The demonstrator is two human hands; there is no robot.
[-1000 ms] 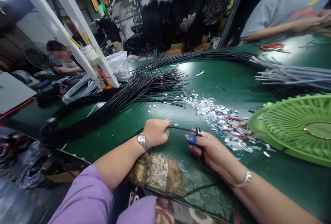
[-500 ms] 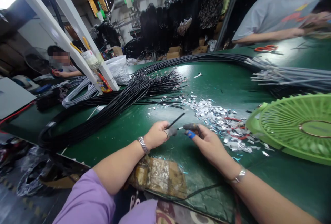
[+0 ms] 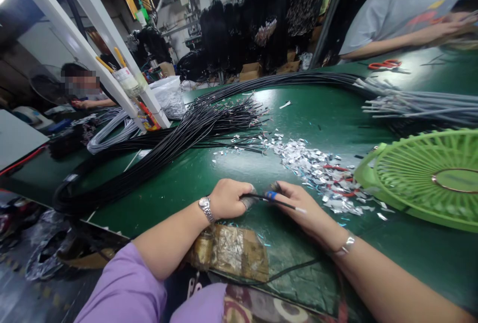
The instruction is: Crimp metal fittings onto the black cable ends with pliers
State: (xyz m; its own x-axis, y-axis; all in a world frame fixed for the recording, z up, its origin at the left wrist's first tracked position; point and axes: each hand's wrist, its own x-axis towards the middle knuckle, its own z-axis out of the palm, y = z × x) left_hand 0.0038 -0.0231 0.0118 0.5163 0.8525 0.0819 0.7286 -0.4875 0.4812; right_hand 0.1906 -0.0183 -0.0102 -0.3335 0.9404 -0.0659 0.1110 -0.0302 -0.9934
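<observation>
My left hand (image 3: 233,199) is closed around a thin black cable (image 3: 282,203), its thumb on top and dark covers on its fingertips. The cable's pale, frayed-looking end points right and crosses in front of my right thumb. My right hand (image 3: 300,203) is just to the right, fingers curled and thumb near the index finger, with blue tape round the thumb. Whatever lies between its fingertips is hidden. A taped cardboard pad (image 3: 239,253) sits below my hands at the table edge. Beyond them lies a bundle of black cables (image 3: 179,139) with stripped ends.
Foil and plastic scraps (image 3: 313,163) with red-handled pliers or scissors among them lie right of centre. A green fan (image 3: 392,173) stands at right. Grey cables (image 3: 418,104) lie behind it, near orange scissors (image 3: 384,64). White posts (image 3: 108,49) rise at left. Two co-workers sit across the table.
The cable end has swung from pointing up and right to lying rightward across my right thumb. My left hand has turned with it, and the fingertips of both hands have shifted slightly.
</observation>
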